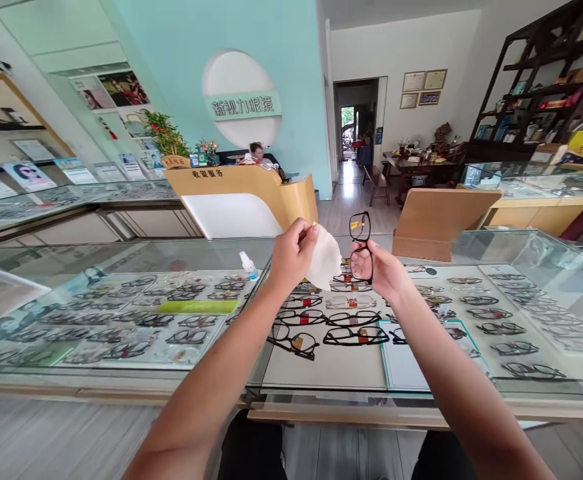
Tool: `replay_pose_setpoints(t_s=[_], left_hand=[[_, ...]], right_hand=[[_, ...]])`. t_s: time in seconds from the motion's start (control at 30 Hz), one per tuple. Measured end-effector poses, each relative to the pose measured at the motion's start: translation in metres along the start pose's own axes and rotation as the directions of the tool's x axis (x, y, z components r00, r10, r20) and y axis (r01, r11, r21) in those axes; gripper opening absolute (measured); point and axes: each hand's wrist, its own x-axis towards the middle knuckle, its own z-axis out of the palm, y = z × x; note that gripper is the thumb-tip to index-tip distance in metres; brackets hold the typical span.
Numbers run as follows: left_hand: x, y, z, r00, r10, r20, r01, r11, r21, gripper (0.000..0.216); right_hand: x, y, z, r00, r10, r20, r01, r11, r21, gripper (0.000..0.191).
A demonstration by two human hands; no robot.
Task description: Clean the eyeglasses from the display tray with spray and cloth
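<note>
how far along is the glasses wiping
Done: white cloth and black glasses are picked up. In hand: left hand pinches the cloth, right hand holds the glasses upright beside it. Left: cloth not on the lenses yet; spray bottle stands untouched on the counter.

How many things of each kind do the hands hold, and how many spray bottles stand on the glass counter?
White cloth: 1, in the left hand
Black glasses: 1, in the right hand
Spray bottle: 1, on the glass counter
Total: 3
</note>
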Motion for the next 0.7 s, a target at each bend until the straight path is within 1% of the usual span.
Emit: replay_pose_setpoints(t_s=[0.13,0.27,0.37,0.53,0.7], left_hand=[[-0.010,-0.012,0.029,0.999,-0.007,-0.046,0.005,0.999,-0.038,0.035],[-0.026,-0.020,0.043,0.993,-0.029,-0.117,0.022,0.998,-0.064,0.033],[-0.037,-0.025,0.044,0.991,-0.019,-0.134,0.012,0.999,-0.053,0.035],[-0.047,-0.028,0.036,0.991,0.045,-0.125,-0.045,0.999,0.003,0.036],[-0.048,-0.028,0.033,0.988,0.122,-0.092,-0.121,0.993,0.018,0.031]], right_hand=[[0.001,0.003,0.003,0.999,-0.023,-0.024,0.024,0.999,0.023,0.027],[-0.001,0.003,0.008,0.999,-0.040,-0.028,0.041,0.998,0.049,0.024],[-0.005,0.005,0.012,1.000,-0.028,-0.002,0.029,0.999,0.018,0.024],[-0.010,0.010,0.018,1.000,0.006,0.027,-0.005,0.998,-0.064,0.025],[-0.012,0.013,0.021,1.000,-0.013,0.000,0.013,0.995,-0.099,0.028]])
